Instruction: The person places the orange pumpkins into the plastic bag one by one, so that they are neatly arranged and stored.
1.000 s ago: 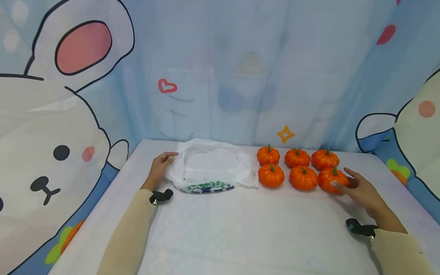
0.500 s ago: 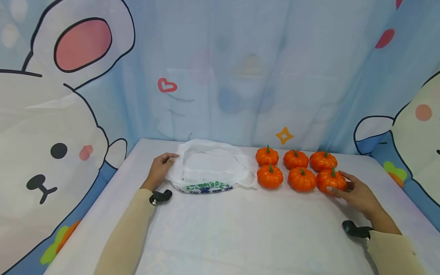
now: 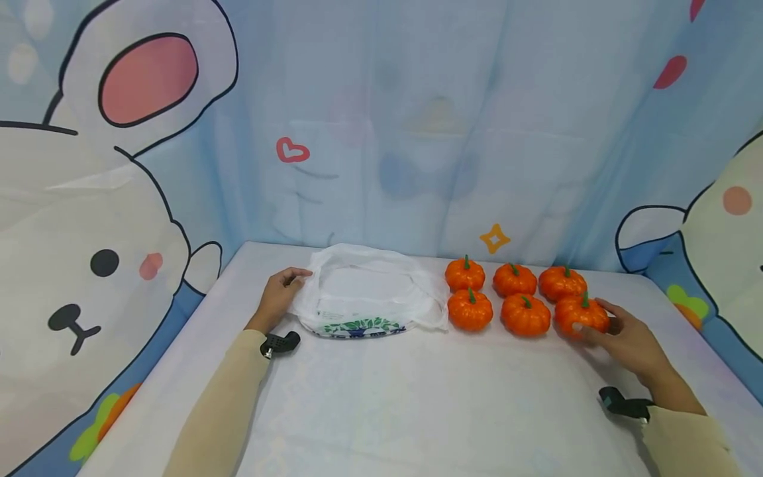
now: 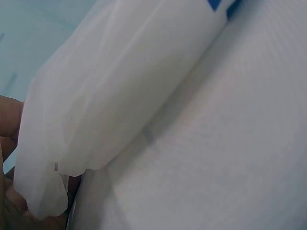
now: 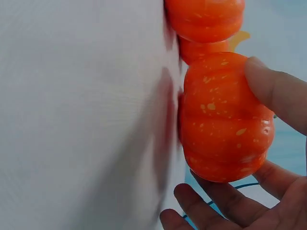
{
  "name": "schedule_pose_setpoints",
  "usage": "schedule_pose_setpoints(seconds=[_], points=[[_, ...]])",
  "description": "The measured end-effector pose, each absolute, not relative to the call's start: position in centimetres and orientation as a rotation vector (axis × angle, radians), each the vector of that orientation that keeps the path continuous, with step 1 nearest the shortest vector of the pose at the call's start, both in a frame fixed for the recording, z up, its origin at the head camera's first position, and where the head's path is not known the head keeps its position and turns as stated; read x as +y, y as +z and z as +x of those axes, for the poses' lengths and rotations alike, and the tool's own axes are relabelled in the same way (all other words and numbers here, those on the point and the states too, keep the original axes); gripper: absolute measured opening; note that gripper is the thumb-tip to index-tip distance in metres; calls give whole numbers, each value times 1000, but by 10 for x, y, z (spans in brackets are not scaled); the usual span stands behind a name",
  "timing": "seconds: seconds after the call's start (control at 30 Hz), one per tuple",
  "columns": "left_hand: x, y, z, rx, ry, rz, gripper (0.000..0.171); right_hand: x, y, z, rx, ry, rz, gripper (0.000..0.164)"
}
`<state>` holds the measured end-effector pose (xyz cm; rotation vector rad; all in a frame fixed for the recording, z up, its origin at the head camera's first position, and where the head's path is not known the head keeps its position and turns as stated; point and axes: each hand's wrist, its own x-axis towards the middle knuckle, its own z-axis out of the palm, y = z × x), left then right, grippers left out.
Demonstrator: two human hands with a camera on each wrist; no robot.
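A white plastic bag (image 3: pixel 366 285) with a green and blue print lies flat at the back of the table, left of centre. My left hand (image 3: pixel 276 299) holds its left edge; in the left wrist view the thin film hides part of the fingers (image 4: pixel 9 117). To the bag's right, several small glossy orange pumpkins with green stems stand in two rows. My right hand (image 3: pixel 634 344) grips the front-row pumpkin at the far right (image 3: pixel 581 318), which rests on the table. The right wrist view shows the thumb (image 5: pixel 276 91) on one side of this pumpkin and curled fingers on the other.
Left of the gripped pumpkin stand the front middle pumpkin (image 3: pixel 526 316) and the front left pumpkin (image 3: pixel 470 311). The back-row pumpkins, such as the right one (image 3: pixel 562 283), are close behind. A blue cartoon curtain (image 3: pixel 357 165) rises along the white table's (image 3: pixel 387 411) back edge.
My right hand has moved in to the left, and its thumb and fingers have closed round the far right front pumpkin. The left hand stays at the bag's edge.
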<state>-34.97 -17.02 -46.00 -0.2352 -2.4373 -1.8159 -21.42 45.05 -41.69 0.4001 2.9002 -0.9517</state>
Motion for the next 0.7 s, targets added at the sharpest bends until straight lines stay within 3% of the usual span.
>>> schedule_pose_setpoints(seconds=[0.43,0.7], points=[[-166,-458,-353,-2454,-1781,-245,26,385,-376,-202,3102,-1029,230,97],[-169,-461,-353,-2450,-1764,-229,25,301,-360,-201,3117,-1057,-148,90]])
